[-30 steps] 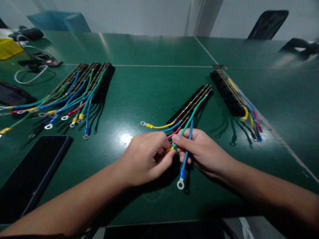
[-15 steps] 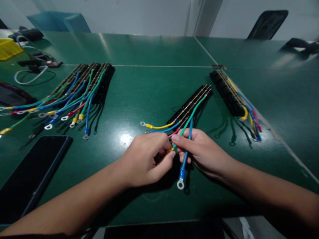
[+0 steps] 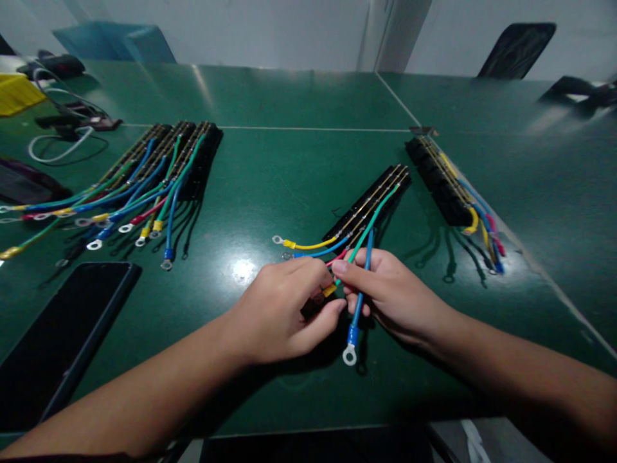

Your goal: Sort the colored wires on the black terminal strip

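A black strip (image 3: 357, 204) with brass-coloured bars lies in the middle, its coloured wires running toward me. My right hand (image 3: 385, 283) pinches the green wire (image 3: 370, 225) between thumb and fingers. The blue wire (image 3: 357, 312) passes across that hand and ends in a blue sleeve and a bare ring terminal (image 3: 349, 355). Curled around the green wire's yellow-sleeved end (image 3: 330, 290) is my left hand (image 3: 289, 308), its thumb slightly off the index finger; the tip is hidden inside. A yellow wire (image 3: 313, 245) with a ring terminal points left, beside another blue wire and a red one.
Several similar wired strips (image 3: 186, 161) lie side by side at the left, lugs toward me. Another strip (image 3: 438, 183) is at the right along a table seam. A phone (image 3: 67, 341) lies near my left forearm. Cables (image 3: 62, 145) and a yellow bin (image 3: 19, 95) are far left.
My left thumb has shifted a little right and down, away from the index finger, showing more of the yellow sleeve. My right hand and the strip stay nearly still.
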{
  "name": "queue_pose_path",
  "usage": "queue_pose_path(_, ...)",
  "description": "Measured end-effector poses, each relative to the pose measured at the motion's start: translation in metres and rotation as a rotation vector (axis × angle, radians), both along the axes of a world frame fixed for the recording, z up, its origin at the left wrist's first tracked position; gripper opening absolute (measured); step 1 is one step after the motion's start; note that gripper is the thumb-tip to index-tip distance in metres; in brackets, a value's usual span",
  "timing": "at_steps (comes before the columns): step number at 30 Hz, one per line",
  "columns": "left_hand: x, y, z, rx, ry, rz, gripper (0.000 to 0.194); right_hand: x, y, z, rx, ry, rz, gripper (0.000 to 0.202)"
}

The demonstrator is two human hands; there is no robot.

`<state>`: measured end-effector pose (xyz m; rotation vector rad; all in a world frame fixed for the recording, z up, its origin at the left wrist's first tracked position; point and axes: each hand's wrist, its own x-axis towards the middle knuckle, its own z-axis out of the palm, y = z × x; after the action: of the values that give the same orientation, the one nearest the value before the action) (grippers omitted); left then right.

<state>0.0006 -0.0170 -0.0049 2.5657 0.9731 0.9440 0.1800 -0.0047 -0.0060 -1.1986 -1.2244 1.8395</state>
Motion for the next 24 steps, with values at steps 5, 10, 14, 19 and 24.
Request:
queue_pose_path(5,-0.0008,-0.0014,0.0008,0.064,0.001,0.035,0.009,-0.0006,-0.0001,0.0006,0.007,-0.018,-0.008,0.028)
queue_pose_path(10,-0.0012,-0.0006,0.0005,0.104,0.0,0.066,0.011,-0.0009,0.0003,0.0023,0.009,-0.019,-0.004,0.029)
queue_pose_path(14,-0.0021,-0.0016,0.0024,0.052,-0.013,0.058,0.009,-0.0007,0.0005,0.0016,-0.002,0.001,-0.002,0.029)
queue_pose_path(19,-0.0024,-0.0019,0.0038,-0.027,-0.027,0.057,0.009,-0.0005,0.0002,0.0006,-0.001,0.006,-0.006,0.029)
queue_pose_path(24,-0.0018,-0.0006,0.0043,-0.007,0.012,0.042,0.009,-0.0009,0.0001,0.0017,0.003,0.013,-0.016,0.025)
